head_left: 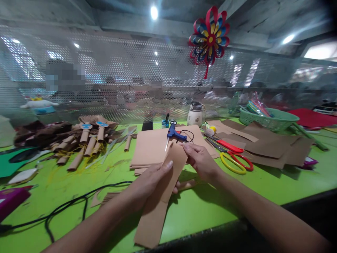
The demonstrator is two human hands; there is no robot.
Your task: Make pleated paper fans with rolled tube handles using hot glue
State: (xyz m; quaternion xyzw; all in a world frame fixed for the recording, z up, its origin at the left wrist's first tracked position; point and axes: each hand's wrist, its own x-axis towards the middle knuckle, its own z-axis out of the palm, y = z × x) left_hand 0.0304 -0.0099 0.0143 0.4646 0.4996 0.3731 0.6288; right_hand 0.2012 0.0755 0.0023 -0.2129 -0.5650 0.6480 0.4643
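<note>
Workroom: I see a perforated metal screen [118,77] across the far side, with a looped paper flower [210,39] in red, blue and yellow hanging at the far right of centre.
Table: bright green surface [205,209], its dark near edge running up toward the right.
Paper strip: I find the brown strip [166,189] at near centre, raised aslant between both hands, one end toward the near edge, the other toward the far side.
Left hand: mine [151,179] is clamped on the strip, thumb flat on top, fingers underneath.
Right hand: mine [201,160] pinches the strip's far end at its right edge, thumb and fingertips together on it.
Glue gun: blue, with a metal nozzle [166,144], lying on the paper stack [150,140] just beyond the strip.
Scissors: pair with yellow and red loops [223,162], right of the right hand.
Right side: brown sheets [273,146] lie overlapped, with a green basket [279,123] beyond them.
Left side: rolled paper tubes [91,146] are heaped far left; a black cable [67,202] curves across nearer.
Jug: pale, dark-lidded [195,115], standing beyond the stack.
</note>
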